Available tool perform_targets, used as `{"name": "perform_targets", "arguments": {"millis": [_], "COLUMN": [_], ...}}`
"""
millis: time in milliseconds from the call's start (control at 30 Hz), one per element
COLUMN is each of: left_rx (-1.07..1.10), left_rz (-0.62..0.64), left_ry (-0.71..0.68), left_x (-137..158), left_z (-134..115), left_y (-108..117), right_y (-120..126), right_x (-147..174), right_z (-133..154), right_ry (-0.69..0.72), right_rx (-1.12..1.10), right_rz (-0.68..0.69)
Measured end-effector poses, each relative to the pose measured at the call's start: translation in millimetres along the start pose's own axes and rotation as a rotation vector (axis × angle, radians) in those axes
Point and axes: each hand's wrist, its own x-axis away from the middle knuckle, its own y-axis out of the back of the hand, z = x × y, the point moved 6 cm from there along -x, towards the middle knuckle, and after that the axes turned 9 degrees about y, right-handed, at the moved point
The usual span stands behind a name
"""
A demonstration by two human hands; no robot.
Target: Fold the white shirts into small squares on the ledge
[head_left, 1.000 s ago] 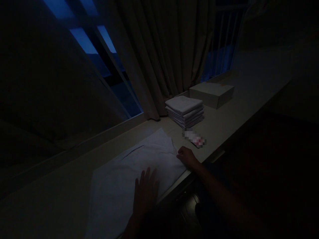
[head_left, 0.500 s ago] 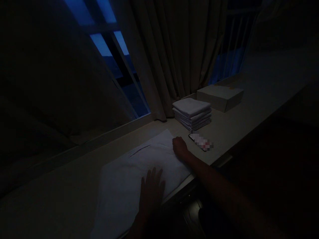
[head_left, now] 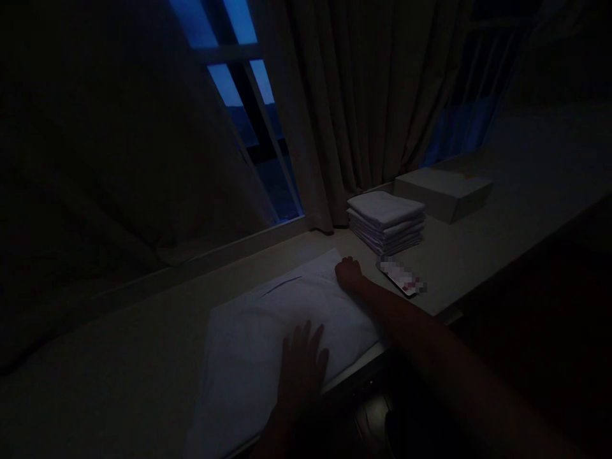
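Observation:
A white cloth [head_left: 248,357] lies spread on the counter, with a few wrinkles and a raised crease near its far edge. My left hand [head_left: 303,360] rests palm down on it near the front edge, fingers spread. At the far right edge of this cloth, my right hand [head_left: 350,274] is closed, its fingers curled on the fabric. The dim light hides how much cloth is in those fingers. Beyond the right hand stands a stack of folded white cloths [head_left: 386,220].
A phone [head_left: 400,276] with a blurred-out screen lies right of my right hand. Behind the stack is a pale box [head_left: 442,194]. Curtains [head_left: 373,95] hang along the window [head_left: 239,95] at the back of the long counter [head_left: 507,223]. The room is very dark.
The camera view has swung left, so everything sits further right in the picture. My right hand has shifted slightly left and away along the cloth's edge. My left hand stays flat on it.

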Motion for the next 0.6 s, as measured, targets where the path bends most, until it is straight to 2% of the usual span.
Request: {"name": "perform_targets", "arguments": {"millis": [133,333,600], "left_rx": [0.012,0.024,0.025], "left_rz": [-0.009,-0.016,-0.031], "left_ry": [0.003,0.007,0.005], "left_x": [1,2,2], "left_z": [0,0,0], "left_y": [1,4,4], "right_y": [0,8,28], "right_x": [1,-1,-23], "right_z": [1,3,-10], "right_ry": [-0.002,0.002,-0.181], "right_rx": [0.007,-0.095,-0.493], "right_rz": [-0.023,-0.061,-0.136]}}
